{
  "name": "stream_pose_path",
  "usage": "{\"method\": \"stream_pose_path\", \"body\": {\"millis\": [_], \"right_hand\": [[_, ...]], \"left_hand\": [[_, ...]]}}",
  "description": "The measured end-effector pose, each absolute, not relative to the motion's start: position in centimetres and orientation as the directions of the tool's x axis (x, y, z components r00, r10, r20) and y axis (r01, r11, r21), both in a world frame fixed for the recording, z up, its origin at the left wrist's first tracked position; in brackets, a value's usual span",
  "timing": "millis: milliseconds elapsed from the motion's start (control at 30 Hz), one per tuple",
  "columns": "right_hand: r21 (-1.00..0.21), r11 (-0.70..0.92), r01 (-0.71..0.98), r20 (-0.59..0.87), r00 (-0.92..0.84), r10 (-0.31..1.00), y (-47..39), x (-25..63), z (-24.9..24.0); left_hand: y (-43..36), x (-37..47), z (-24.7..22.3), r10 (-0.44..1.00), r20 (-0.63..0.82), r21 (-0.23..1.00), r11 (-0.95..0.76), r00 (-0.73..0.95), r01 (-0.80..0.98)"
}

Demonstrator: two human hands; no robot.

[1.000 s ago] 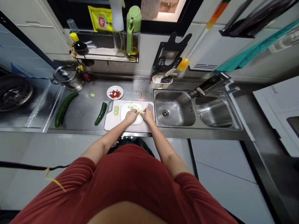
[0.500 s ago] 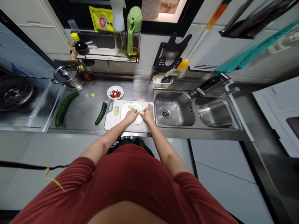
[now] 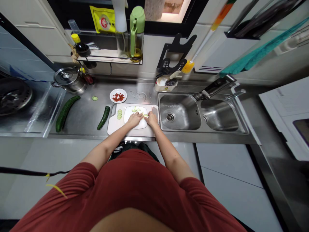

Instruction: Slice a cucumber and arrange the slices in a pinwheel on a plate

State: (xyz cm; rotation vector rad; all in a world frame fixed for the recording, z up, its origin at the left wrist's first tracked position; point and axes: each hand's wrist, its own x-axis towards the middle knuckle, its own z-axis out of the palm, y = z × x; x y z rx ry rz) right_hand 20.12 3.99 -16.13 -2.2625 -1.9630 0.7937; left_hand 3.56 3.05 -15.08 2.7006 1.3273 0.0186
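A square white plate [image 3: 129,118] lies on the pale cutting board [image 3: 113,129], with several thin cucumber pieces [image 3: 135,110] near its far edge. My left hand [image 3: 135,119] is over the plate, its fingertips at the pieces; whether it grips one is too small to tell. At the plate's right edge my right hand [image 3: 151,119] has its fingers pressed together by a pale green slice; what it holds is not clear. A short row of cucumber slices [image 3: 119,114] rests at the board's left. Just behind my right hand lies a flat blade-like item [image 3: 154,111], partly covered.
A cut cucumber [image 3: 103,118], a whole cucumber [image 3: 65,112] and a lone slice [image 3: 95,98] lie to the left. Behind the board is a dish [image 3: 124,91] of red pieces. A lidded pot [image 3: 72,84] stands back left; a double sink [image 3: 180,125] is at right.
My left hand has shifted slightly over the plate, its fingers a little more spread. My right hand stays at the plate's right edge. The whole view has moved slightly.
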Motion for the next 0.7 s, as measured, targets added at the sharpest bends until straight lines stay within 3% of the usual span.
{"method": "stream_pose_path", "body": {"millis": [700], "right_hand": [[-0.404,-0.266,0.875,-0.348,0.122,0.930,4.28,20.17,-15.39]], "left_hand": [[3.02,3.96,-14.49,0.811,-0.083,0.214,-0.554,0.580,0.805]]}}
